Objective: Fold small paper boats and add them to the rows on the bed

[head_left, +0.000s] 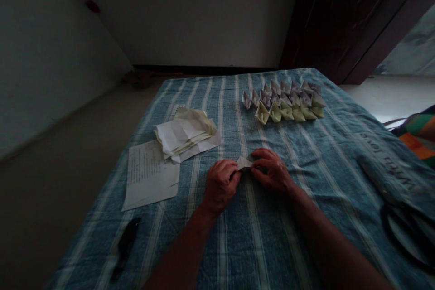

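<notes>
A small folded piece of paper (244, 163) lies between my two hands on the blue striped cloth (258, 235). My left hand (220, 184) pinches its left end with curled fingers. My right hand (273, 170) grips its right end, fingers closed over it. Both hands rest low on the cloth near the middle of the surface.
Several folded paper boats (285, 102) stand in rows at the back right. A stack of creased sheets (185, 133) and a flat printed sheet (151, 174) lie to the left. A dark object (126, 244) lies at the front left. A dark wooden door (340, 13) stands behind.
</notes>
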`<state>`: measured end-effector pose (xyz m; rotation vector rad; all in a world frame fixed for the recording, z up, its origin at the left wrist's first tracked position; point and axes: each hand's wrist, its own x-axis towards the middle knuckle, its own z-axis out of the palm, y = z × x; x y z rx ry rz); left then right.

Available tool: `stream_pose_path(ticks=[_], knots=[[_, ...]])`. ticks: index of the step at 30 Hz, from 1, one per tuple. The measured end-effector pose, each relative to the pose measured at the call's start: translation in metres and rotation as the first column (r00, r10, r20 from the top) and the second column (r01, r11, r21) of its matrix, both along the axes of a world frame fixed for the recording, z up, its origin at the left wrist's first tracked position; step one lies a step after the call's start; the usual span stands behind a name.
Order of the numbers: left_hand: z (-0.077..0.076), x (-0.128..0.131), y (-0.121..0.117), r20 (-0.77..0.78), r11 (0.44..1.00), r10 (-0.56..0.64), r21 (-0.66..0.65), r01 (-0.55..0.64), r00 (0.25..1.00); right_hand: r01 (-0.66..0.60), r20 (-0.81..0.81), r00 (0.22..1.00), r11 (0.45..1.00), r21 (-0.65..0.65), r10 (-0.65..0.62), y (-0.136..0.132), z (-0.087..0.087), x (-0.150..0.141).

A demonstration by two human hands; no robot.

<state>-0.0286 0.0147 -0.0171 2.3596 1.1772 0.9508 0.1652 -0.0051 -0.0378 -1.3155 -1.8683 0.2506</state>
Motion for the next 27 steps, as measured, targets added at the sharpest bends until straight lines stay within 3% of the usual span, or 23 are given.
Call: stream_pose_path(ticks=[15, 27], knots=[[-0.0048, 0.0014, 0.0018, 0.054, 0.997, 0.064, -0.035, -0.062, 0.996, 0.141, -0.004, 0.99, 0.99, 0.006, -0.141, 0.002, -0.0003, -0.0058], [-0.0081, 0.0025, 0.0001, 0.015, 0.991, 0.123, 0.055, -0.124, 0.992, 0.21, 0.048, 0.977, 0.977, -0.022, -0.209, 0.0011, -0.0003, -0.0076]])
